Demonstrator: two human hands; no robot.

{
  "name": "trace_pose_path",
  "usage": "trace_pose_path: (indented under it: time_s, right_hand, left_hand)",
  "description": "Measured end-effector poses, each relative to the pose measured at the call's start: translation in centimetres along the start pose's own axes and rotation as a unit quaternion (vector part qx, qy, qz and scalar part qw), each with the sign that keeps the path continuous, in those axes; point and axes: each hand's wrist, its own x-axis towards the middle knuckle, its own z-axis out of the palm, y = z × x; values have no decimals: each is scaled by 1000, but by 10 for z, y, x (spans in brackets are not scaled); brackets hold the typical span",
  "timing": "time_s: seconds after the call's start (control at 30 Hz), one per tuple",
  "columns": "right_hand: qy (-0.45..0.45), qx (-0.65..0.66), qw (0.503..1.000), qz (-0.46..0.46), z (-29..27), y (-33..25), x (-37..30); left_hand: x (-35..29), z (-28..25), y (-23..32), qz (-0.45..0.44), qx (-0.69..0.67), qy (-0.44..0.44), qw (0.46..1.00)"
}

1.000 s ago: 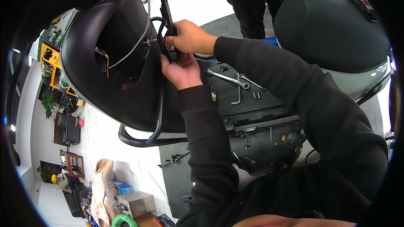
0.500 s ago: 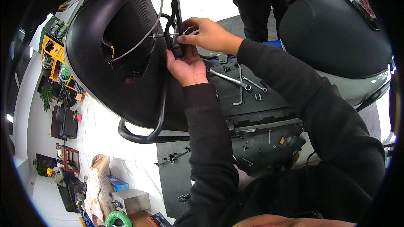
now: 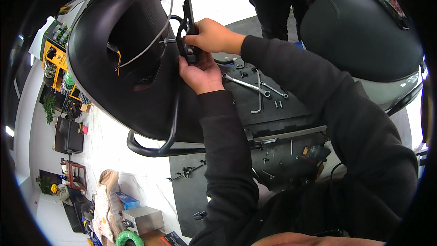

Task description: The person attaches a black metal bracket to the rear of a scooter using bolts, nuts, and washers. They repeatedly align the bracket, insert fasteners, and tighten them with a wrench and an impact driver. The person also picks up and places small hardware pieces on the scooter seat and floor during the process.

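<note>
Our left hand [image 3: 202, 74] and right hand [image 3: 210, 36] both close around a narrow black bracket [image 3: 187, 13] just above centre, pressed against the big black moulded panel [image 3: 118, 64]. We judge the bracket stiff and light, best held along its edges; the panel looks rigid, smooth plastic, bulky rather than heavy. A grey cable [image 3: 152, 41] arcs across its opening. Steel wrenches [image 3: 248, 85] lie right of the hands on the dark footboard [image 3: 291, 109].

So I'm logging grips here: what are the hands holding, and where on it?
Both hands grip the thin black bracket against the black shell: right hand around its middle, left hand at its lower end.
</note>
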Motion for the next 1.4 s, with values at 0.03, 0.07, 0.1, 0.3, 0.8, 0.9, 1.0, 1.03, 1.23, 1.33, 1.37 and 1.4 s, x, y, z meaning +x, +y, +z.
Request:
trace_pose_path:
  time_s: [0.03, 0.07, 0.1, 0.3, 0.8, 0.9, 1.0, 1.03, 1.23, 1.33, 1.37, 1.4]
  right_hand:
    - [-7, -2, 1000, -3, -2, -1, 0]
    - [-14, 2, 1000, -10, -2, -2, 1]
    - [-20, 5, 1000, -10, -3, -2, 1]
    - [-39, 17, 999, 18, -5, -6, 5]
    - [-34, 37, 999, 8, -3, -5, 12]
    - [-45, -8, 999, -11, -6, -5, 14]
    - [-36, -37, 998, -18, -5, -5, 12]
    - [-31, -41, 998, -22, -4, -5, 11]
    - [-4, -26, 999, -26, 6, -4, 9]
    - [-1, -4, 1000, -19, 5, -3, 13]
    - [-5, -6, 1000, -26, 4, -3, 14]
    - [-9, -11, 1000, -26, 2, -3, 14]
  left_hand:
    - [0, 0, 0, 3, 0, -1, 1000]
    - [-1, 0, 0, 4, -6, -4, 1000]
    - [-1, -1, 0, 7, 1, 2, 1000]
    - [3, -1, 0, 15, 23, 12, 1000]
    - [2, -2, 7, 33, 58, 10, 998]
    - [1, -3, 7, 16, 38, 12, 999]
    - [-2, -4, 7, 17, 41, 17, 999]
    - [-3, -4, 6, 18, 48, 19, 999]
    - [-9, 4, 7, 9, 64, 55, 996]
    - [-9, 5, 6, 3, 65, 55, 996]
    - [-8, 5, 6, 1, 65, 55, 996]
    - [-7, 4, 6, -2, 64, 51, 997]
